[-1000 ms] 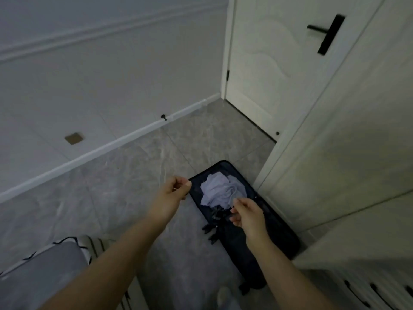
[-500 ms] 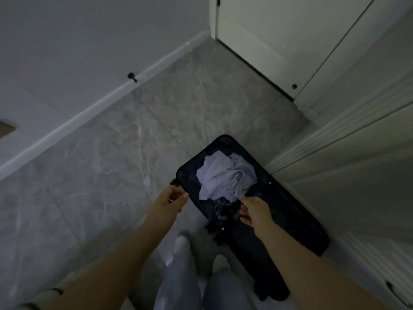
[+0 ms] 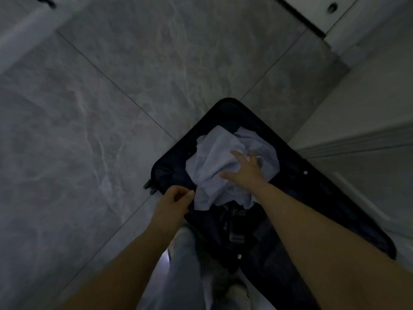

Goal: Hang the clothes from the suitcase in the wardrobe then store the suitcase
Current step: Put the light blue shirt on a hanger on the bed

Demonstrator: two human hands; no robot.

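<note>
Two hands over open suitcase (image 3: 169, 168) on floor | pale crumpled garment (image 3: 214, 166) heaped in its far end | right hand (image 3: 243, 170) spread on the heap, fingers sinking in, not yet closed | left hand (image 3: 174, 201) loosely curled beside garment's near-left hem, holding nothing visible | right hand nearer.

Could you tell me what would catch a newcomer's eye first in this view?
The pale crumpled shirt stands out, heaped in the far end of the open dark suitcase lying on the grey marbled floor. The right hand is spread on top of it, while the left hand hovers, fingers curled, at the suitcase's near left edge.
</note>
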